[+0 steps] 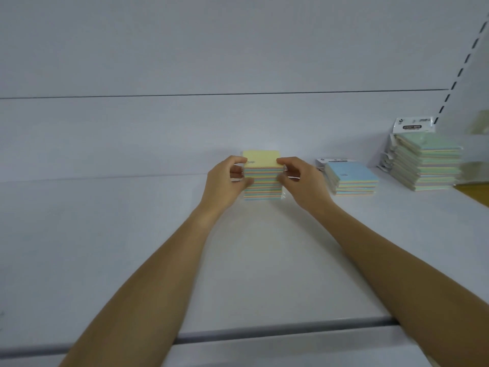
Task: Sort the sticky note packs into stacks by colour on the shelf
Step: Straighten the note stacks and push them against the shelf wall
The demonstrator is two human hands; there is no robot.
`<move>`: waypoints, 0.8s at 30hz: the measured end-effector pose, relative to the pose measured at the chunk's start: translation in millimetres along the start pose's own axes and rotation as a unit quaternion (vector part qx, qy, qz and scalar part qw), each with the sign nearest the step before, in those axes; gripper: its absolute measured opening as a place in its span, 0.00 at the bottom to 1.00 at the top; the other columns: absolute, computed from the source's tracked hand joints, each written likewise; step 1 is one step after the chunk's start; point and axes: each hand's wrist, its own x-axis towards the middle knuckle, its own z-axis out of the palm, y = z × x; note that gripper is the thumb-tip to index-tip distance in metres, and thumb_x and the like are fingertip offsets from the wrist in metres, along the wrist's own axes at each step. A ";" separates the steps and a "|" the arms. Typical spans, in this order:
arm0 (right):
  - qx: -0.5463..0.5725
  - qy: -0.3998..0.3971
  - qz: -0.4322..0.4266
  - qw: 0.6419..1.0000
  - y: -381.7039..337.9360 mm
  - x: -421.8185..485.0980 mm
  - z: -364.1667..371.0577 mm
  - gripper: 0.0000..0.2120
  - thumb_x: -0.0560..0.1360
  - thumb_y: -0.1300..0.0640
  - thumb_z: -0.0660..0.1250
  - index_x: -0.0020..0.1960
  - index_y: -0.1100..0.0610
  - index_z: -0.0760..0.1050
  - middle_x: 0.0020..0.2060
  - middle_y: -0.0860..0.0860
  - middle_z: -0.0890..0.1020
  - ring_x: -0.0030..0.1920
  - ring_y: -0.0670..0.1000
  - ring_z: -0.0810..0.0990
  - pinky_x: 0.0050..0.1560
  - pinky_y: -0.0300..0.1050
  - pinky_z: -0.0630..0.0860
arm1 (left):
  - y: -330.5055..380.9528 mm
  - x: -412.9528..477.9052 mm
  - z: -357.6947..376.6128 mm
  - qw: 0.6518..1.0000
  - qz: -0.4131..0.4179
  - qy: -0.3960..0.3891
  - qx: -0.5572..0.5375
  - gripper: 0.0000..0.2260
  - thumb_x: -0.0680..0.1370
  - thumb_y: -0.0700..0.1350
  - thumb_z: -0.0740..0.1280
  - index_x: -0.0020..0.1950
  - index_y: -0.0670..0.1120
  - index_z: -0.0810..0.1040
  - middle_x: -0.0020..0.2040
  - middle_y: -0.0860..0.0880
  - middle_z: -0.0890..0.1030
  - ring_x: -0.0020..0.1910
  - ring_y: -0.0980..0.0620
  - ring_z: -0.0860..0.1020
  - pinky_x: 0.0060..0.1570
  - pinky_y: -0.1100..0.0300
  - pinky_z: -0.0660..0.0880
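Three stacks of sticky note packs on a smooth white shelf [105,247], matte surface with a grey metal lip along the front edge. Yellow stack [262,176]: square packs, pale yellow top sheet, sides banded in thin pastel stripes, standing mid-shelf near the back panel. Left hand [225,181] and right hand [301,181] clamp it from either side, fingers curled onto the upper packs, thumbs at the top edge; base looks to sit on the shelf. Pack count there unclear, stripes blur together. Blue stack [352,178]: just right of the right hand, blue top, roughly three packs, white header card poking out behind. Green stack [428,162]: further right, taller, green top, packs in glossy clear wrap with white printed header cards, slightly fanned; count not readable. Slotted upright [460,67] with a dashed row of holes at the far right.
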 end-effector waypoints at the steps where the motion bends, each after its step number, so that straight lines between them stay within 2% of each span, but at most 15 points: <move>1: 0.012 0.000 0.008 1.000 0.0 0.4 0.0 0.16 0.75 0.64 0.63 0.62 0.57 0.74 0.54 0.53 0.80 0.52 0.48 0.78 0.52 0.33 0.70 | 0.3 -0.9 0.3 1.000 0.009 0.006 0.008 0.19 0.72 0.39 0.71 0.61 0.41 0.75 0.53 0.44 0.80 0.45 0.53 0.77 0.38 0.84 0.67; 4: 0.037 -0.002 0.020 0.999 0.1 1.3 0.2 0.17 0.74 0.65 0.64 0.61 0.57 0.75 0.48 0.49 0.78 0.53 0.48 0.78 0.49 0.29 0.68 | 1.0 -2.5 0.5 1.000 0.018 0.015 0.017 0.19 0.72 0.38 0.71 0.62 0.41 0.75 0.55 0.42 0.81 0.45 0.54 0.77 0.39 0.85 0.67; 7: 0.026 -0.008 0.012 1.000 0.7 1.2 -1.0 0.17 0.74 0.66 0.64 0.62 0.57 0.74 0.49 0.49 0.77 0.50 0.46 0.76 0.41 0.21 0.68 | 1.9 -2.0 0.2 1.000 0.004 0.004 0.006 0.20 0.72 0.39 0.71 0.64 0.43 0.73 0.54 0.45 0.80 0.46 0.54 0.77 0.40 0.83 0.68; 9: 0.007 -0.021 -0.001 1.000 2.0 0.2 -0.5 0.20 0.73 0.66 0.64 0.64 0.56 0.72 0.54 0.53 0.77 0.52 0.49 0.76 0.46 0.25 0.71 | 2.5 -0.9 -1.6 0.999 -0.037 -0.010 -0.038 0.23 0.72 0.40 0.71 0.66 0.46 0.71 0.54 0.47 0.77 0.48 0.53 0.77 0.48 0.73 0.73; 11: -0.023 -0.037 -0.014 0.999 4.6 -0.6 0.7 0.25 0.72 0.65 0.65 0.68 0.56 0.67 0.60 0.57 0.75 0.58 0.53 0.76 0.54 0.37 0.73 | 0.8 -1.2 -3.0 0.995 -0.071 -0.033 -0.066 0.26 0.71 0.41 0.72 0.68 0.48 0.68 0.55 0.47 0.75 0.52 0.51 0.77 0.55 0.59 0.75; 12: -0.033 -0.048 -0.014 0.998 5.9 -1.3 1.2 0.28 0.72 0.65 0.66 0.71 0.55 0.63 0.61 0.57 0.74 0.60 0.54 0.75 0.56 0.41 0.73 | -0.6 -1.9 -2.9 0.993 -0.084 -0.049 -0.064 0.29 0.70 0.41 0.73 0.69 0.48 0.67 0.56 0.47 0.75 0.53 0.51 0.77 0.56 0.57 0.75; 15: -0.033 -0.067 0.023 0.997 7.5 -1.7 2.7 0.36 0.72 0.63 0.67 0.74 0.56 0.53 0.63 0.58 0.73 0.62 0.54 0.74 0.56 0.39 0.70 | -3.5 -2.8 -0.5 0.993 -0.095 -0.063 -0.041 0.28 0.70 0.39 0.72 0.69 0.44 0.67 0.59 0.44 0.77 0.51 0.51 0.77 0.53 0.58 0.75; 18: -0.027 -0.061 0.040 0.997 7.5 -1.0 4.8 0.32 0.73 0.64 0.66 0.73 0.59 0.56 0.62 0.58 0.76 0.61 0.54 0.76 0.53 0.34 0.68 | -3.9 -1.3 2.6 0.994 -0.090 -0.043 -0.041 0.23 0.70 0.37 0.72 0.64 0.40 0.71 0.59 0.42 0.79 0.49 0.50 0.78 0.49 0.60 0.73; 20: -0.020 -0.060 0.046 0.997 7.3 -0.9 4.9 0.31 0.73 0.64 0.65 0.73 0.59 0.57 0.62 0.57 0.76 0.60 0.54 0.77 0.52 0.34 0.68 | -4.0 -0.7 4.6 0.994 -0.092 -0.039 -0.043 0.23 0.70 0.37 0.72 0.63 0.40 0.72 0.58 0.42 0.79 0.51 0.48 0.79 0.49 0.60 0.73; 23: -0.020 -0.068 0.051 0.996 8.2 -2.1 4.5 0.33 0.73 0.64 0.66 0.73 0.59 0.55 0.63 0.58 0.75 0.60 0.54 0.76 0.54 0.34 0.68 | -5.8 -3.0 4.3 0.992 -0.104 -0.054 -0.056 0.25 0.70 0.37 0.72 0.65 0.41 0.70 0.59 0.42 0.78 0.56 0.46 0.79 0.55 0.54 0.76; 24: -0.026 -0.078 0.052 0.995 8.6 -3.1 5.1 0.34 0.73 0.64 0.66 0.73 0.59 0.55 0.62 0.58 0.75 0.59 0.54 0.76 0.56 0.37 0.69 | -6.7 -4.0 3.0 0.990 -0.106 -0.065 -0.058 0.26 0.69 0.38 0.73 0.65 0.42 0.69 0.60 0.42 0.77 0.56 0.46 0.78 0.57 0.52 0.76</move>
